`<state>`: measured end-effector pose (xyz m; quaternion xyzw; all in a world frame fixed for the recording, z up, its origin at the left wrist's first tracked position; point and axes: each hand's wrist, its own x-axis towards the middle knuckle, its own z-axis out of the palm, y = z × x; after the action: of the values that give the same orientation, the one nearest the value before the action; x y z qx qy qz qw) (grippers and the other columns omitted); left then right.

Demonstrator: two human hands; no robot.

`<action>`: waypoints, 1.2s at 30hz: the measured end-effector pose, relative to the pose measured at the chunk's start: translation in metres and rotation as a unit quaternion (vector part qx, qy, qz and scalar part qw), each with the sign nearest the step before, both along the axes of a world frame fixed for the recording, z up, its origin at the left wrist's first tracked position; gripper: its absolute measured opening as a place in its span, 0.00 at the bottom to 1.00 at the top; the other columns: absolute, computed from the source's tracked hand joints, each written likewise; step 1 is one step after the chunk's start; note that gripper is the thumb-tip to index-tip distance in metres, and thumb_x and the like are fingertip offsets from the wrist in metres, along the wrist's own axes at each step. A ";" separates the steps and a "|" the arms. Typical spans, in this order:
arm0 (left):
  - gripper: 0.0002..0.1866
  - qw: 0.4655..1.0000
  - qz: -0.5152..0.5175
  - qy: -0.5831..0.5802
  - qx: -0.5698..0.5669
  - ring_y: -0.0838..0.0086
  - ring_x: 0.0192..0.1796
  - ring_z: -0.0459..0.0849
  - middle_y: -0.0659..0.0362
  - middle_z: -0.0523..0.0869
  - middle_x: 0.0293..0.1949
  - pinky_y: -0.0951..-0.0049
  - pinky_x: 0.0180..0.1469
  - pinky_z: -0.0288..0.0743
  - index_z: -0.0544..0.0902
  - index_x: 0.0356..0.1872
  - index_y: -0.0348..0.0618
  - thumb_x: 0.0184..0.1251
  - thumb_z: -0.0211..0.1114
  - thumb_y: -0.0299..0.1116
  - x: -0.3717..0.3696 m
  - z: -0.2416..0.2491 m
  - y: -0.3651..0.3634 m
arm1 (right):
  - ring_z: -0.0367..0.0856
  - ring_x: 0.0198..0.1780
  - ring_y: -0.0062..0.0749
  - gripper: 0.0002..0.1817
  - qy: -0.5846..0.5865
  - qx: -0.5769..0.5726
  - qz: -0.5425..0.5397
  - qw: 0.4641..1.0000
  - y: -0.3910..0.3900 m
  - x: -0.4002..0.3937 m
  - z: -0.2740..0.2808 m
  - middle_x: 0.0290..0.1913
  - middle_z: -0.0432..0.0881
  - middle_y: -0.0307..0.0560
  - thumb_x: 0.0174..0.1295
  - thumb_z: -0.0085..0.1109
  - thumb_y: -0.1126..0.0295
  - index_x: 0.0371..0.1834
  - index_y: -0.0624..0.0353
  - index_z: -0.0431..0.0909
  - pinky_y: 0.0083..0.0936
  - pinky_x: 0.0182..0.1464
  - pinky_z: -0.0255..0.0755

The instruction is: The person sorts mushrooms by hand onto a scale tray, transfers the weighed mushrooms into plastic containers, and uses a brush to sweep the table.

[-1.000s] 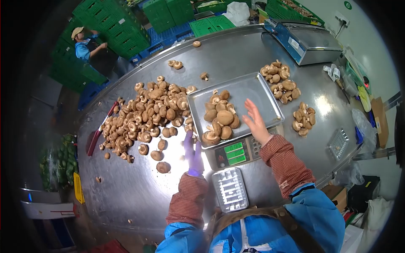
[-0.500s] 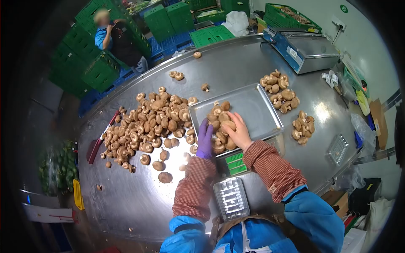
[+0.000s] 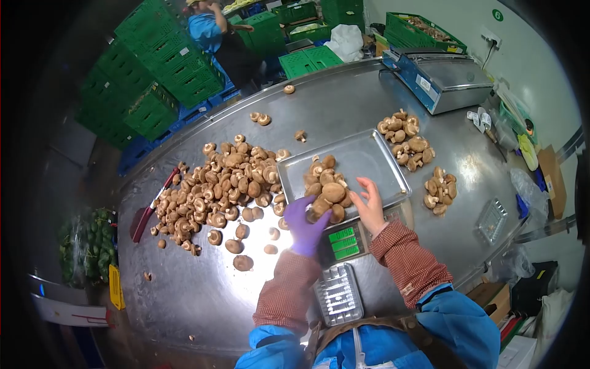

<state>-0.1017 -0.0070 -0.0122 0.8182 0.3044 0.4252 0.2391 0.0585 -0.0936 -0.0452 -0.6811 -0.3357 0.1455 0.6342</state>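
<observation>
Both hands are cupped around a little heap of mushrooms (image 3: 326,189) on a shiny metal tray (image 3: 369,157). The tray sits on a scale (image 3: 347,241) with green numbers, near the front edge of the big steel table (image 3: 344,101). The left hand (image 3: 304,222), in a purple glove, presses on the heap's left side. The bare right hand (image 3: 370,206) presses on its right side. The hands are apart, with the mushrooms between them, fingers open and curved, not shut tight on any one mushroom.

A much bigger pile of mushrooms (image 3: 218,187) lies on the table just left of the tray. Two small piles (image 3: 409,138) lie toward the right edge. An empty clear plastic tray (image 3: 337,294) waits at the front edge, just below the scale.

The heap sits close to the tray's front corner. If the hands squeeze or scoop too fast, some mushrooms could roll off the tray, and the number on the scale would then be wrong. A hard squeeze could also break a cap.
</observation>
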 end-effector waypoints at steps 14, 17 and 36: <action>0.31 0.955 0.007 -0.161 -0.248 0.62 0.65 0.63 0.49 0.60 0.64 0.65 0.65 0.59 0.59 0.65 0.36 0.61 0.59 0.27 -0.045 -0.049 0.010 | 0.69 0.60 0.33 0.24 0.026 -0.042 0.069 0.996 0.012 0.007 0.003 0.58 0.71 0.49 0.60 0.56 0.67 0.60 0.59 0.68 0.30 0.58 0.63; 0.32 0.913 -0.067 -0.198 -0.349 0.61 0.65 0.61 0.49 0.60 0.64 0.64 0.66 0.58 0.59 0.65 0.37 0.59 0.61 0.28 -0.014 -0.026 0.005 | 0.65 0.62 0.45 0.30 0.024 -0.045 0.061 0.997 0.034 0.002 0.009 0.60 0.68 0.56 0.55 0.61 0.60 0.59 0.61 0.68 0.33 0.64 0.58; 0.25 0.982 -0.008 -0.052 -0.182 0.63 0.56 0.71 0.51 0.72 0.51 0.68 0.58 0.64 0.70 0.54 0.38 0.56 0.65 0.35 -0.004 -0.038 0.036 | 0.66 0.61 0.40 0.31 0.030 -0.004 0.080 0.996 0.026 -0.001 -0.009 0.60 0.66 0.53 0.54 0.62 0.64 0.62 0.60 0.65 0.31 0.60 0.63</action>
<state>-0.1059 0.0287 -0.0504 0.7403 0.3573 0.4028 0.4026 0.0579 -0.0679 -0.0546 -0.6501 -0.3691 0.2179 0.6275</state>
